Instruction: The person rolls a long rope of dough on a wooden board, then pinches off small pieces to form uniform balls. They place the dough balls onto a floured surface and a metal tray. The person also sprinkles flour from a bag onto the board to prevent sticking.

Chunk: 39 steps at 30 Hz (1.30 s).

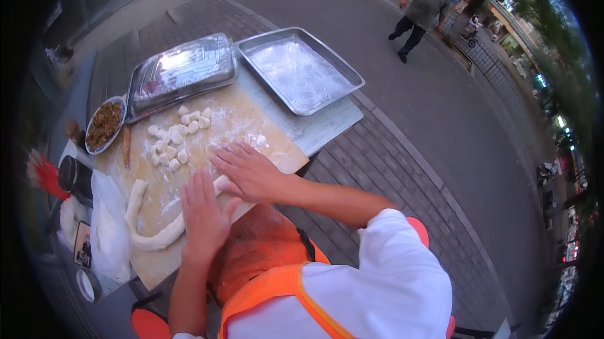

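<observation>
A long rope of dough point(158, 240) lies curved along the near edge of a floured wooden board point(283, 148). Both hands rest on it with palms down. My left hand point(205, 211) covers its middle stretch, fingers extended, and my right hand point(245, 171) presses over its right end, fingers nearly straight. Neither hand is closed round the dough; the part beneath the palms is hidden. Beyond my hands sit several small cut pieces of dough point(175, 137). A wooden rolling pin point(126, 146) lies at the left of the board, beside a bowl of minced filling point(104, 124).
Behind the board are a covered metal tray point(184, 68) and an uncovered metal tray point(302, 70). At left stand a dark jar point(75, 178), a plastic bag of dough point(108, 226), a phone point(82, 244) and a round container point(88, 284). A person point(422, 11) walks on the road.
</observation>
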### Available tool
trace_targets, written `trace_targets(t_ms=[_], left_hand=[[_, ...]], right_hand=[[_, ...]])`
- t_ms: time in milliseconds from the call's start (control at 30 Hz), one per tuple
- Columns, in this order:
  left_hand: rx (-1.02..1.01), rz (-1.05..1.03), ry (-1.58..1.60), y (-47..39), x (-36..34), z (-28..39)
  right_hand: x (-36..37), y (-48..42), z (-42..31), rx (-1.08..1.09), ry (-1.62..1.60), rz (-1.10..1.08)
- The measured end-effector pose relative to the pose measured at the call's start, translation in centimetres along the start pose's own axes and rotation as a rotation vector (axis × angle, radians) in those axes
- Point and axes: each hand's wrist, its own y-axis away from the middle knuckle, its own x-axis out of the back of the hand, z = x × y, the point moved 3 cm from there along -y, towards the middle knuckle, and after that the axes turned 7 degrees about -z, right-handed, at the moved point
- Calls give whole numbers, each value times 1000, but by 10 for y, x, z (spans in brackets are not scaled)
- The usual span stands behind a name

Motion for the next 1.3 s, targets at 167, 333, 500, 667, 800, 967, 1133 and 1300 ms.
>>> trace_targets(t_ms=[167,333,500,667,800,967,1133,1300], left_hand=[[-22,-54,-67,11,5,12],[-73,-259,-45,67,27,44],[48,-39,-79,9,7,8],[-16,-72,-59,34,12,16],[-85,-129,-68,67,18,29],[24,-55,-53,20,17,9],[37,-61,50,23,20,5],[-7,69,260,9,24,-5]], right_hand=[[5,23,-3,-26,34,4],[14,78,-18,9,44,-69],[-3,12,16,-105,49,35],[7,44,2,-43,-30,-22],[20,82,-8,3,27,-124],[15,32,22,-82,42,-40],[18,38,32,47,-59,55],[27,45,31,-38,-274,158]])
